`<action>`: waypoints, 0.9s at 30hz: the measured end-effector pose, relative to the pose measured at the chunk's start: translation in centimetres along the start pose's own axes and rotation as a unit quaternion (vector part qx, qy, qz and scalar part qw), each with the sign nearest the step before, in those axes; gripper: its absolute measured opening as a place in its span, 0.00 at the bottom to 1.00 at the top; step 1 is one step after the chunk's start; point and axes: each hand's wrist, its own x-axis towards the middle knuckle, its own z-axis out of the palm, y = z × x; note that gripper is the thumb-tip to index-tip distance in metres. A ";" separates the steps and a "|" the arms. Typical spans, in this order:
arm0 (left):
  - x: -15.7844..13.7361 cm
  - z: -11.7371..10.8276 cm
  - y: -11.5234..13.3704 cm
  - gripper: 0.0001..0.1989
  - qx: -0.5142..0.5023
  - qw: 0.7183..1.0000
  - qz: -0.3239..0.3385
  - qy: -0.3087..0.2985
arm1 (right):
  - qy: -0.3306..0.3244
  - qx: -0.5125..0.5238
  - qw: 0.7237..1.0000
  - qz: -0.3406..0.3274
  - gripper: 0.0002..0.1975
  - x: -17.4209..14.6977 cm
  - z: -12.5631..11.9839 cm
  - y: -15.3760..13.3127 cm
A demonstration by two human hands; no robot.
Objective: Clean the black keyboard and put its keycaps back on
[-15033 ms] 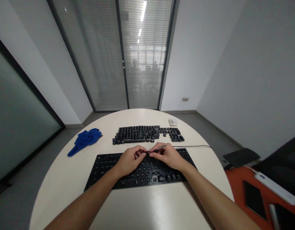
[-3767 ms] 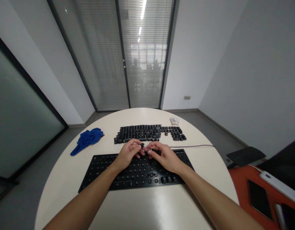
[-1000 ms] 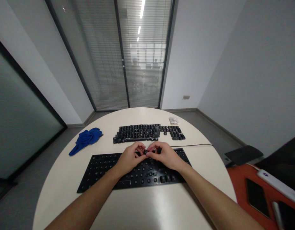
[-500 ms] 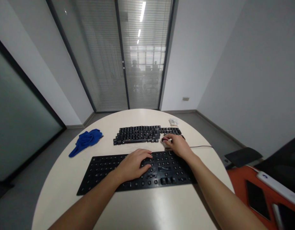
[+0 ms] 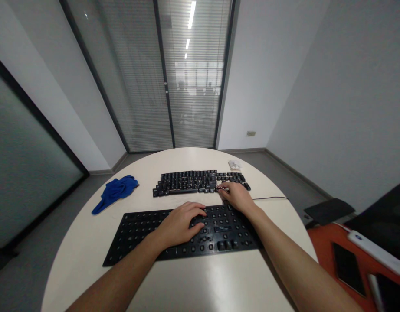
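Observation:
A black keyboard base with most of its keycaps off lies across the table in front of me; a few caps remain near its lower right. My left hand rests on the middle of this board, thumb apart from the fingers, holding nothing. Beyond the board, loose black keycaps lie in rows, laid out like a keyboard. My right hand is at the right part of those rows, above the board's upper edge. Its fingers pinch a thin, light-coloured tool, too small to name. The hand covers some keycaps.
A crumpled blue cloth lies at the left of the round white table. A small clear packet sits at the back right. A cable runs off the right edge. Beside the table, an orange seat holds a phone and a white power strip.
My right hand has shifted slightly left, bringing the thin tool to the right end of the main keycap rows. My left hand stays on the board.

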 end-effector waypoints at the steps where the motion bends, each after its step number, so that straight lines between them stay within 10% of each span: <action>1: 0.0 0.0 0.0 0.13 -0.001 1.000 0.000 0.001 | 0.001 0.001 1.000 0.000 0.11 0.0 0.0 0.0; 19: -0.1 -0.5 0.2 0.21 0.034 0.998 0.027 -0.045 | 0.064 0.097 0.992 0.038 0.08 -1.9 -2.4 -0.9; 27: -0.1 -0.3 -0.2 0.18 -0.013 0.994 -0.043 0.096 | -0.089 0.103 0.980 -0.148 0.05 -4.6 -1.7 -4.8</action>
